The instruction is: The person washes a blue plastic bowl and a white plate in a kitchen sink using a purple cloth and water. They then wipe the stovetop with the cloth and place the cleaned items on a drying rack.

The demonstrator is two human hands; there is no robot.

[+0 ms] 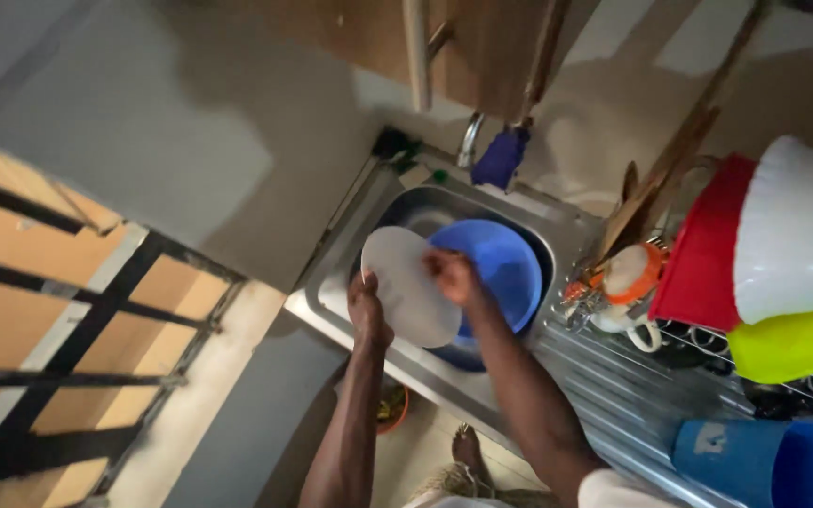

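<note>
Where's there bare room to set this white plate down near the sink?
Free: the ribbed drainboard between the sink and the blue tub. Crowded: the blue basin fills the sink; red bowl, white bowl and cups pack the rack. Both hands, left hand and right hand, hold the white plate.

blue basin (505,268): lower part hidden behind white plate (411,287)
blue cup (764,461): cut off by the frame's bottom edge
right fingers (435,266): blurred
</note>
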